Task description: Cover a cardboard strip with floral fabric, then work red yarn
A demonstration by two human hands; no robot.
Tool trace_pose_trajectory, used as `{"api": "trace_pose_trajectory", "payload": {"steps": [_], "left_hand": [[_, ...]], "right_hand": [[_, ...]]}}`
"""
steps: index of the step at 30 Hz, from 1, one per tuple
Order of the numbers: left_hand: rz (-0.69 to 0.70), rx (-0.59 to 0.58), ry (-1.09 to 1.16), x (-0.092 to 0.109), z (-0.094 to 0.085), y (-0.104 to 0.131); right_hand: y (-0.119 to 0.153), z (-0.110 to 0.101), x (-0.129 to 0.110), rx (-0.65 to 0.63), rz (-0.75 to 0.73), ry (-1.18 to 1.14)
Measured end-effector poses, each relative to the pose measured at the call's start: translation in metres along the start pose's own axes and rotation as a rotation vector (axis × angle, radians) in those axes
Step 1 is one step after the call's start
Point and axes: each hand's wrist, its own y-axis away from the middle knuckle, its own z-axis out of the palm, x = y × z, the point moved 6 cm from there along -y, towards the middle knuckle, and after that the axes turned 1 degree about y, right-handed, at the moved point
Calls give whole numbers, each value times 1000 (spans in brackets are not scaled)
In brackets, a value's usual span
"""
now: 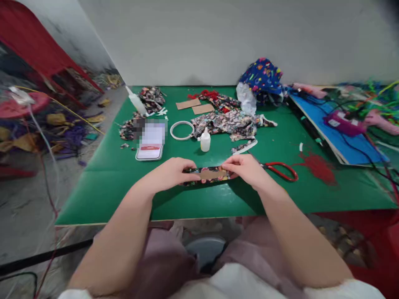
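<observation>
A strip of brown cardboard wrapped in dark floral fabric [208, 175] lies level between my hands, low over the green table. Brown card shows along its middle, with the cloth edges folded in around it. My left hand [174, 172] pinches the left end, thumb at the near edge and fingers at the far one. At the other end my right hand [245, 167] is closed on the strip, fingertips pressing on the fabric fold. Just beyond stands a small white glue bottle [205, 140]. Red-handled scissors [282, 170] lie beside my right hand, blades partly hidden behind it.
A phone [151, 143], a white ring [182, 130] and floral fabric scraps [224, 123] lie across the green table [109, 182]. Farther back are cardboard pieces [202, 109], a second bottle [136, 101] and blue patterned cloth [262, 81]. A blue board [330, 128] carries a purple glue gun [344, 122] and cables.
</observation>
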Motion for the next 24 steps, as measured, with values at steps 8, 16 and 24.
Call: {"api": "trace_pose_trajectory", "payload": {"steps": [8,16,24], "left_hand": [[-159,264,-298,-23,-21,9],[176,393,-573,32,25,12],[195,327,-688,44,71,4]], "right_hand": [[5,-7,-7,108,-191,503],[20,9,-32,247,-730,805],[21,20,-23,77,-693,936]]}}
